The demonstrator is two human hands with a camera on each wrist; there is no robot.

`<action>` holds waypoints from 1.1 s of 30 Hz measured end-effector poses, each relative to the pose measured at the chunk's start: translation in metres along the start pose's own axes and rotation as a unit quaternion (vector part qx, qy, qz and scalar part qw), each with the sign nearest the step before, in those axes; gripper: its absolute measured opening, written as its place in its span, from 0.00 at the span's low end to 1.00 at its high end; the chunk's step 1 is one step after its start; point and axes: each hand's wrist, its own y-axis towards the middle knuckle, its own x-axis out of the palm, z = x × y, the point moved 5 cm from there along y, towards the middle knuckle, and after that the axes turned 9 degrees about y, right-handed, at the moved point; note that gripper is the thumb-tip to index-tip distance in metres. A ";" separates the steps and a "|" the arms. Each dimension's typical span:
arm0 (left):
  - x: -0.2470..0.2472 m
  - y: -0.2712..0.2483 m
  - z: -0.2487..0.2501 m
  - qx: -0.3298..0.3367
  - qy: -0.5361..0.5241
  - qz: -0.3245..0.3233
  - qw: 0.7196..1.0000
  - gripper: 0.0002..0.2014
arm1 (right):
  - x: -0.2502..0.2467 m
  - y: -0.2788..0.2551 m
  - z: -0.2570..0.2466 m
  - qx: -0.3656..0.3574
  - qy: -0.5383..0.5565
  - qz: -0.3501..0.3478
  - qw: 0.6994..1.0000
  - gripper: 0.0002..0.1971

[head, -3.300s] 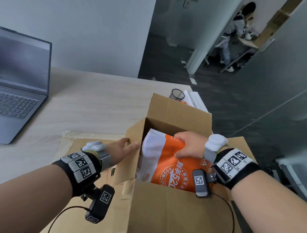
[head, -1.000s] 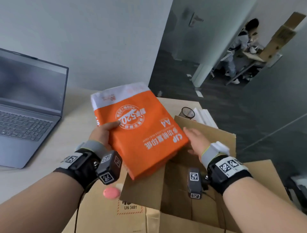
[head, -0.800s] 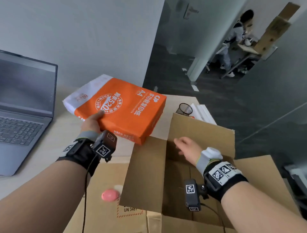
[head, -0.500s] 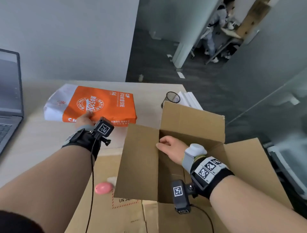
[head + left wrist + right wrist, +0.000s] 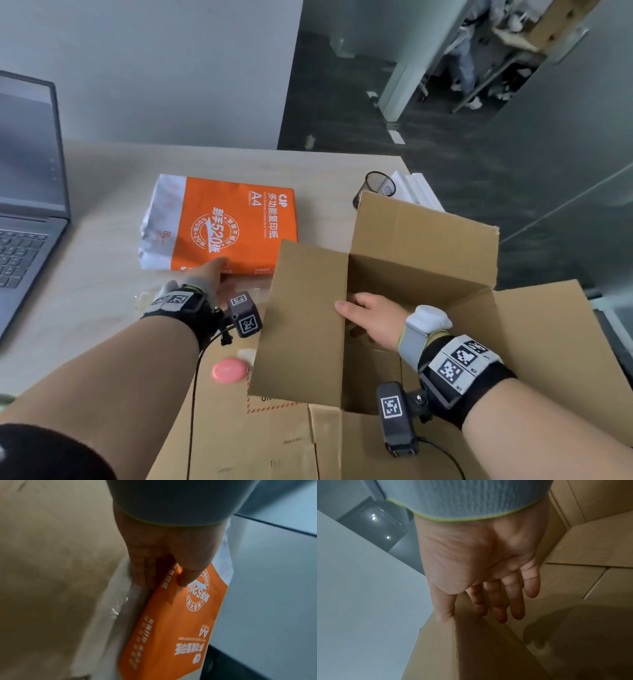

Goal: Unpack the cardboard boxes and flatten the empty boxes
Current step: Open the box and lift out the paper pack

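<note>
An orange and white ream of A4 paper (image 5: 219,224) (image 5: 173,626) lies flat on the table, left of the open cardboard box (image 5: 423,246). My left hand (image 5: 211,274) (image 5: 161,577) holds the ream's near edge, with the thumb on top and the fingers down its side. My right hand (image 5: 364,313) (image 5: 471,605) reaches into the box and pinches its upright left flap (image 5: 301,325). The thumb is outside and the fingers inside. The box bottom (image 5: 573,582) shows bare cardboard.
A laptop (image 5: 24,212) stands open at the table's left. A mesh pen cup (image 5: 379,184) and a white stack (image 5: 416,192) sit behind the box by the table's right edge. Below the box lies flat cardboard (image 5: 239,442) with a pink round thing (image 5: 230,370) on it.
The ream came out of the box and my left hand carried it left and down onto the table. My right hand let go of it and took the box's left flap.
</note>
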 end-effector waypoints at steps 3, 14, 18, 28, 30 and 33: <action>-0.001 -0.010 -0.005 0.044 0.121 -0.003 0.992 0.12 | -0.001 -0.005 -0.005 -0.007 -0.013 -0.002 1.000 0.34; -0.001 -0.093 -0.067 0.264 0.665 -0.006 0.698 0.23 | 0.004 -0.016 -0.007 -0.048 -0.040 -0.005 0.998 0.22; 0.008 -0.102 -0.089 0.274 0.735 -0.017 0.620 0.29 | 0.009 -0.022 -0.005 -0.061 -0.047 -0.003 0.997 0.23; -0.031 -0.119 -0.048 0.286 0.512 0.107 0.803 0.07 | -0.007 -0.070 0.001 -0.108 -0.019 0.071 0.991 0.11; -0.045 -0.145 -0.009 0.314 0.401 0.164 0.845 0.05 | -0.016 -0.083 -0.006 -0.132 -0.004 0.089 0.987 0.09; -0.042 -0.197 0.037 0.377 0.273 0.186 0.866 0.07 | -0.020 -0.104 -0.014 -0.170 0.001 0.086 0.982 0.09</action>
